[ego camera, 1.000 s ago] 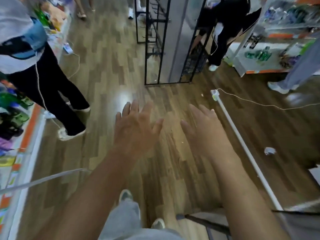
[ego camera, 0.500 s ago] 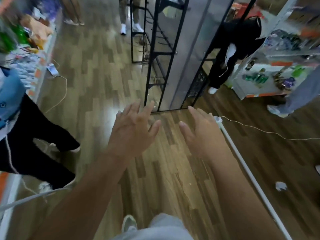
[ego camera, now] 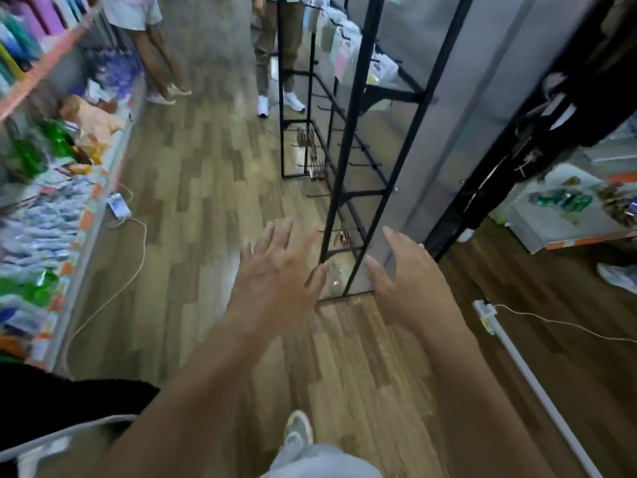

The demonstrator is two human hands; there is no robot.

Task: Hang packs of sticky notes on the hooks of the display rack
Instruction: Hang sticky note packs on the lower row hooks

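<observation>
My two hands, left hand and right hand, hover over glossy wood-plank floor, both empty, fingers spread and relaxed. The display rack, thin black metal bars with slim hooks, stands just beyond my fingertips. Flat pastel packs of sticky notes hang at its far end (too blurred to count).

The person's left hand and right hand are bare. The left forearm and right forearm are bare too, as far as they show. The trousers are light grey. One shoe shows, a pale grey sneaker.
</observation>
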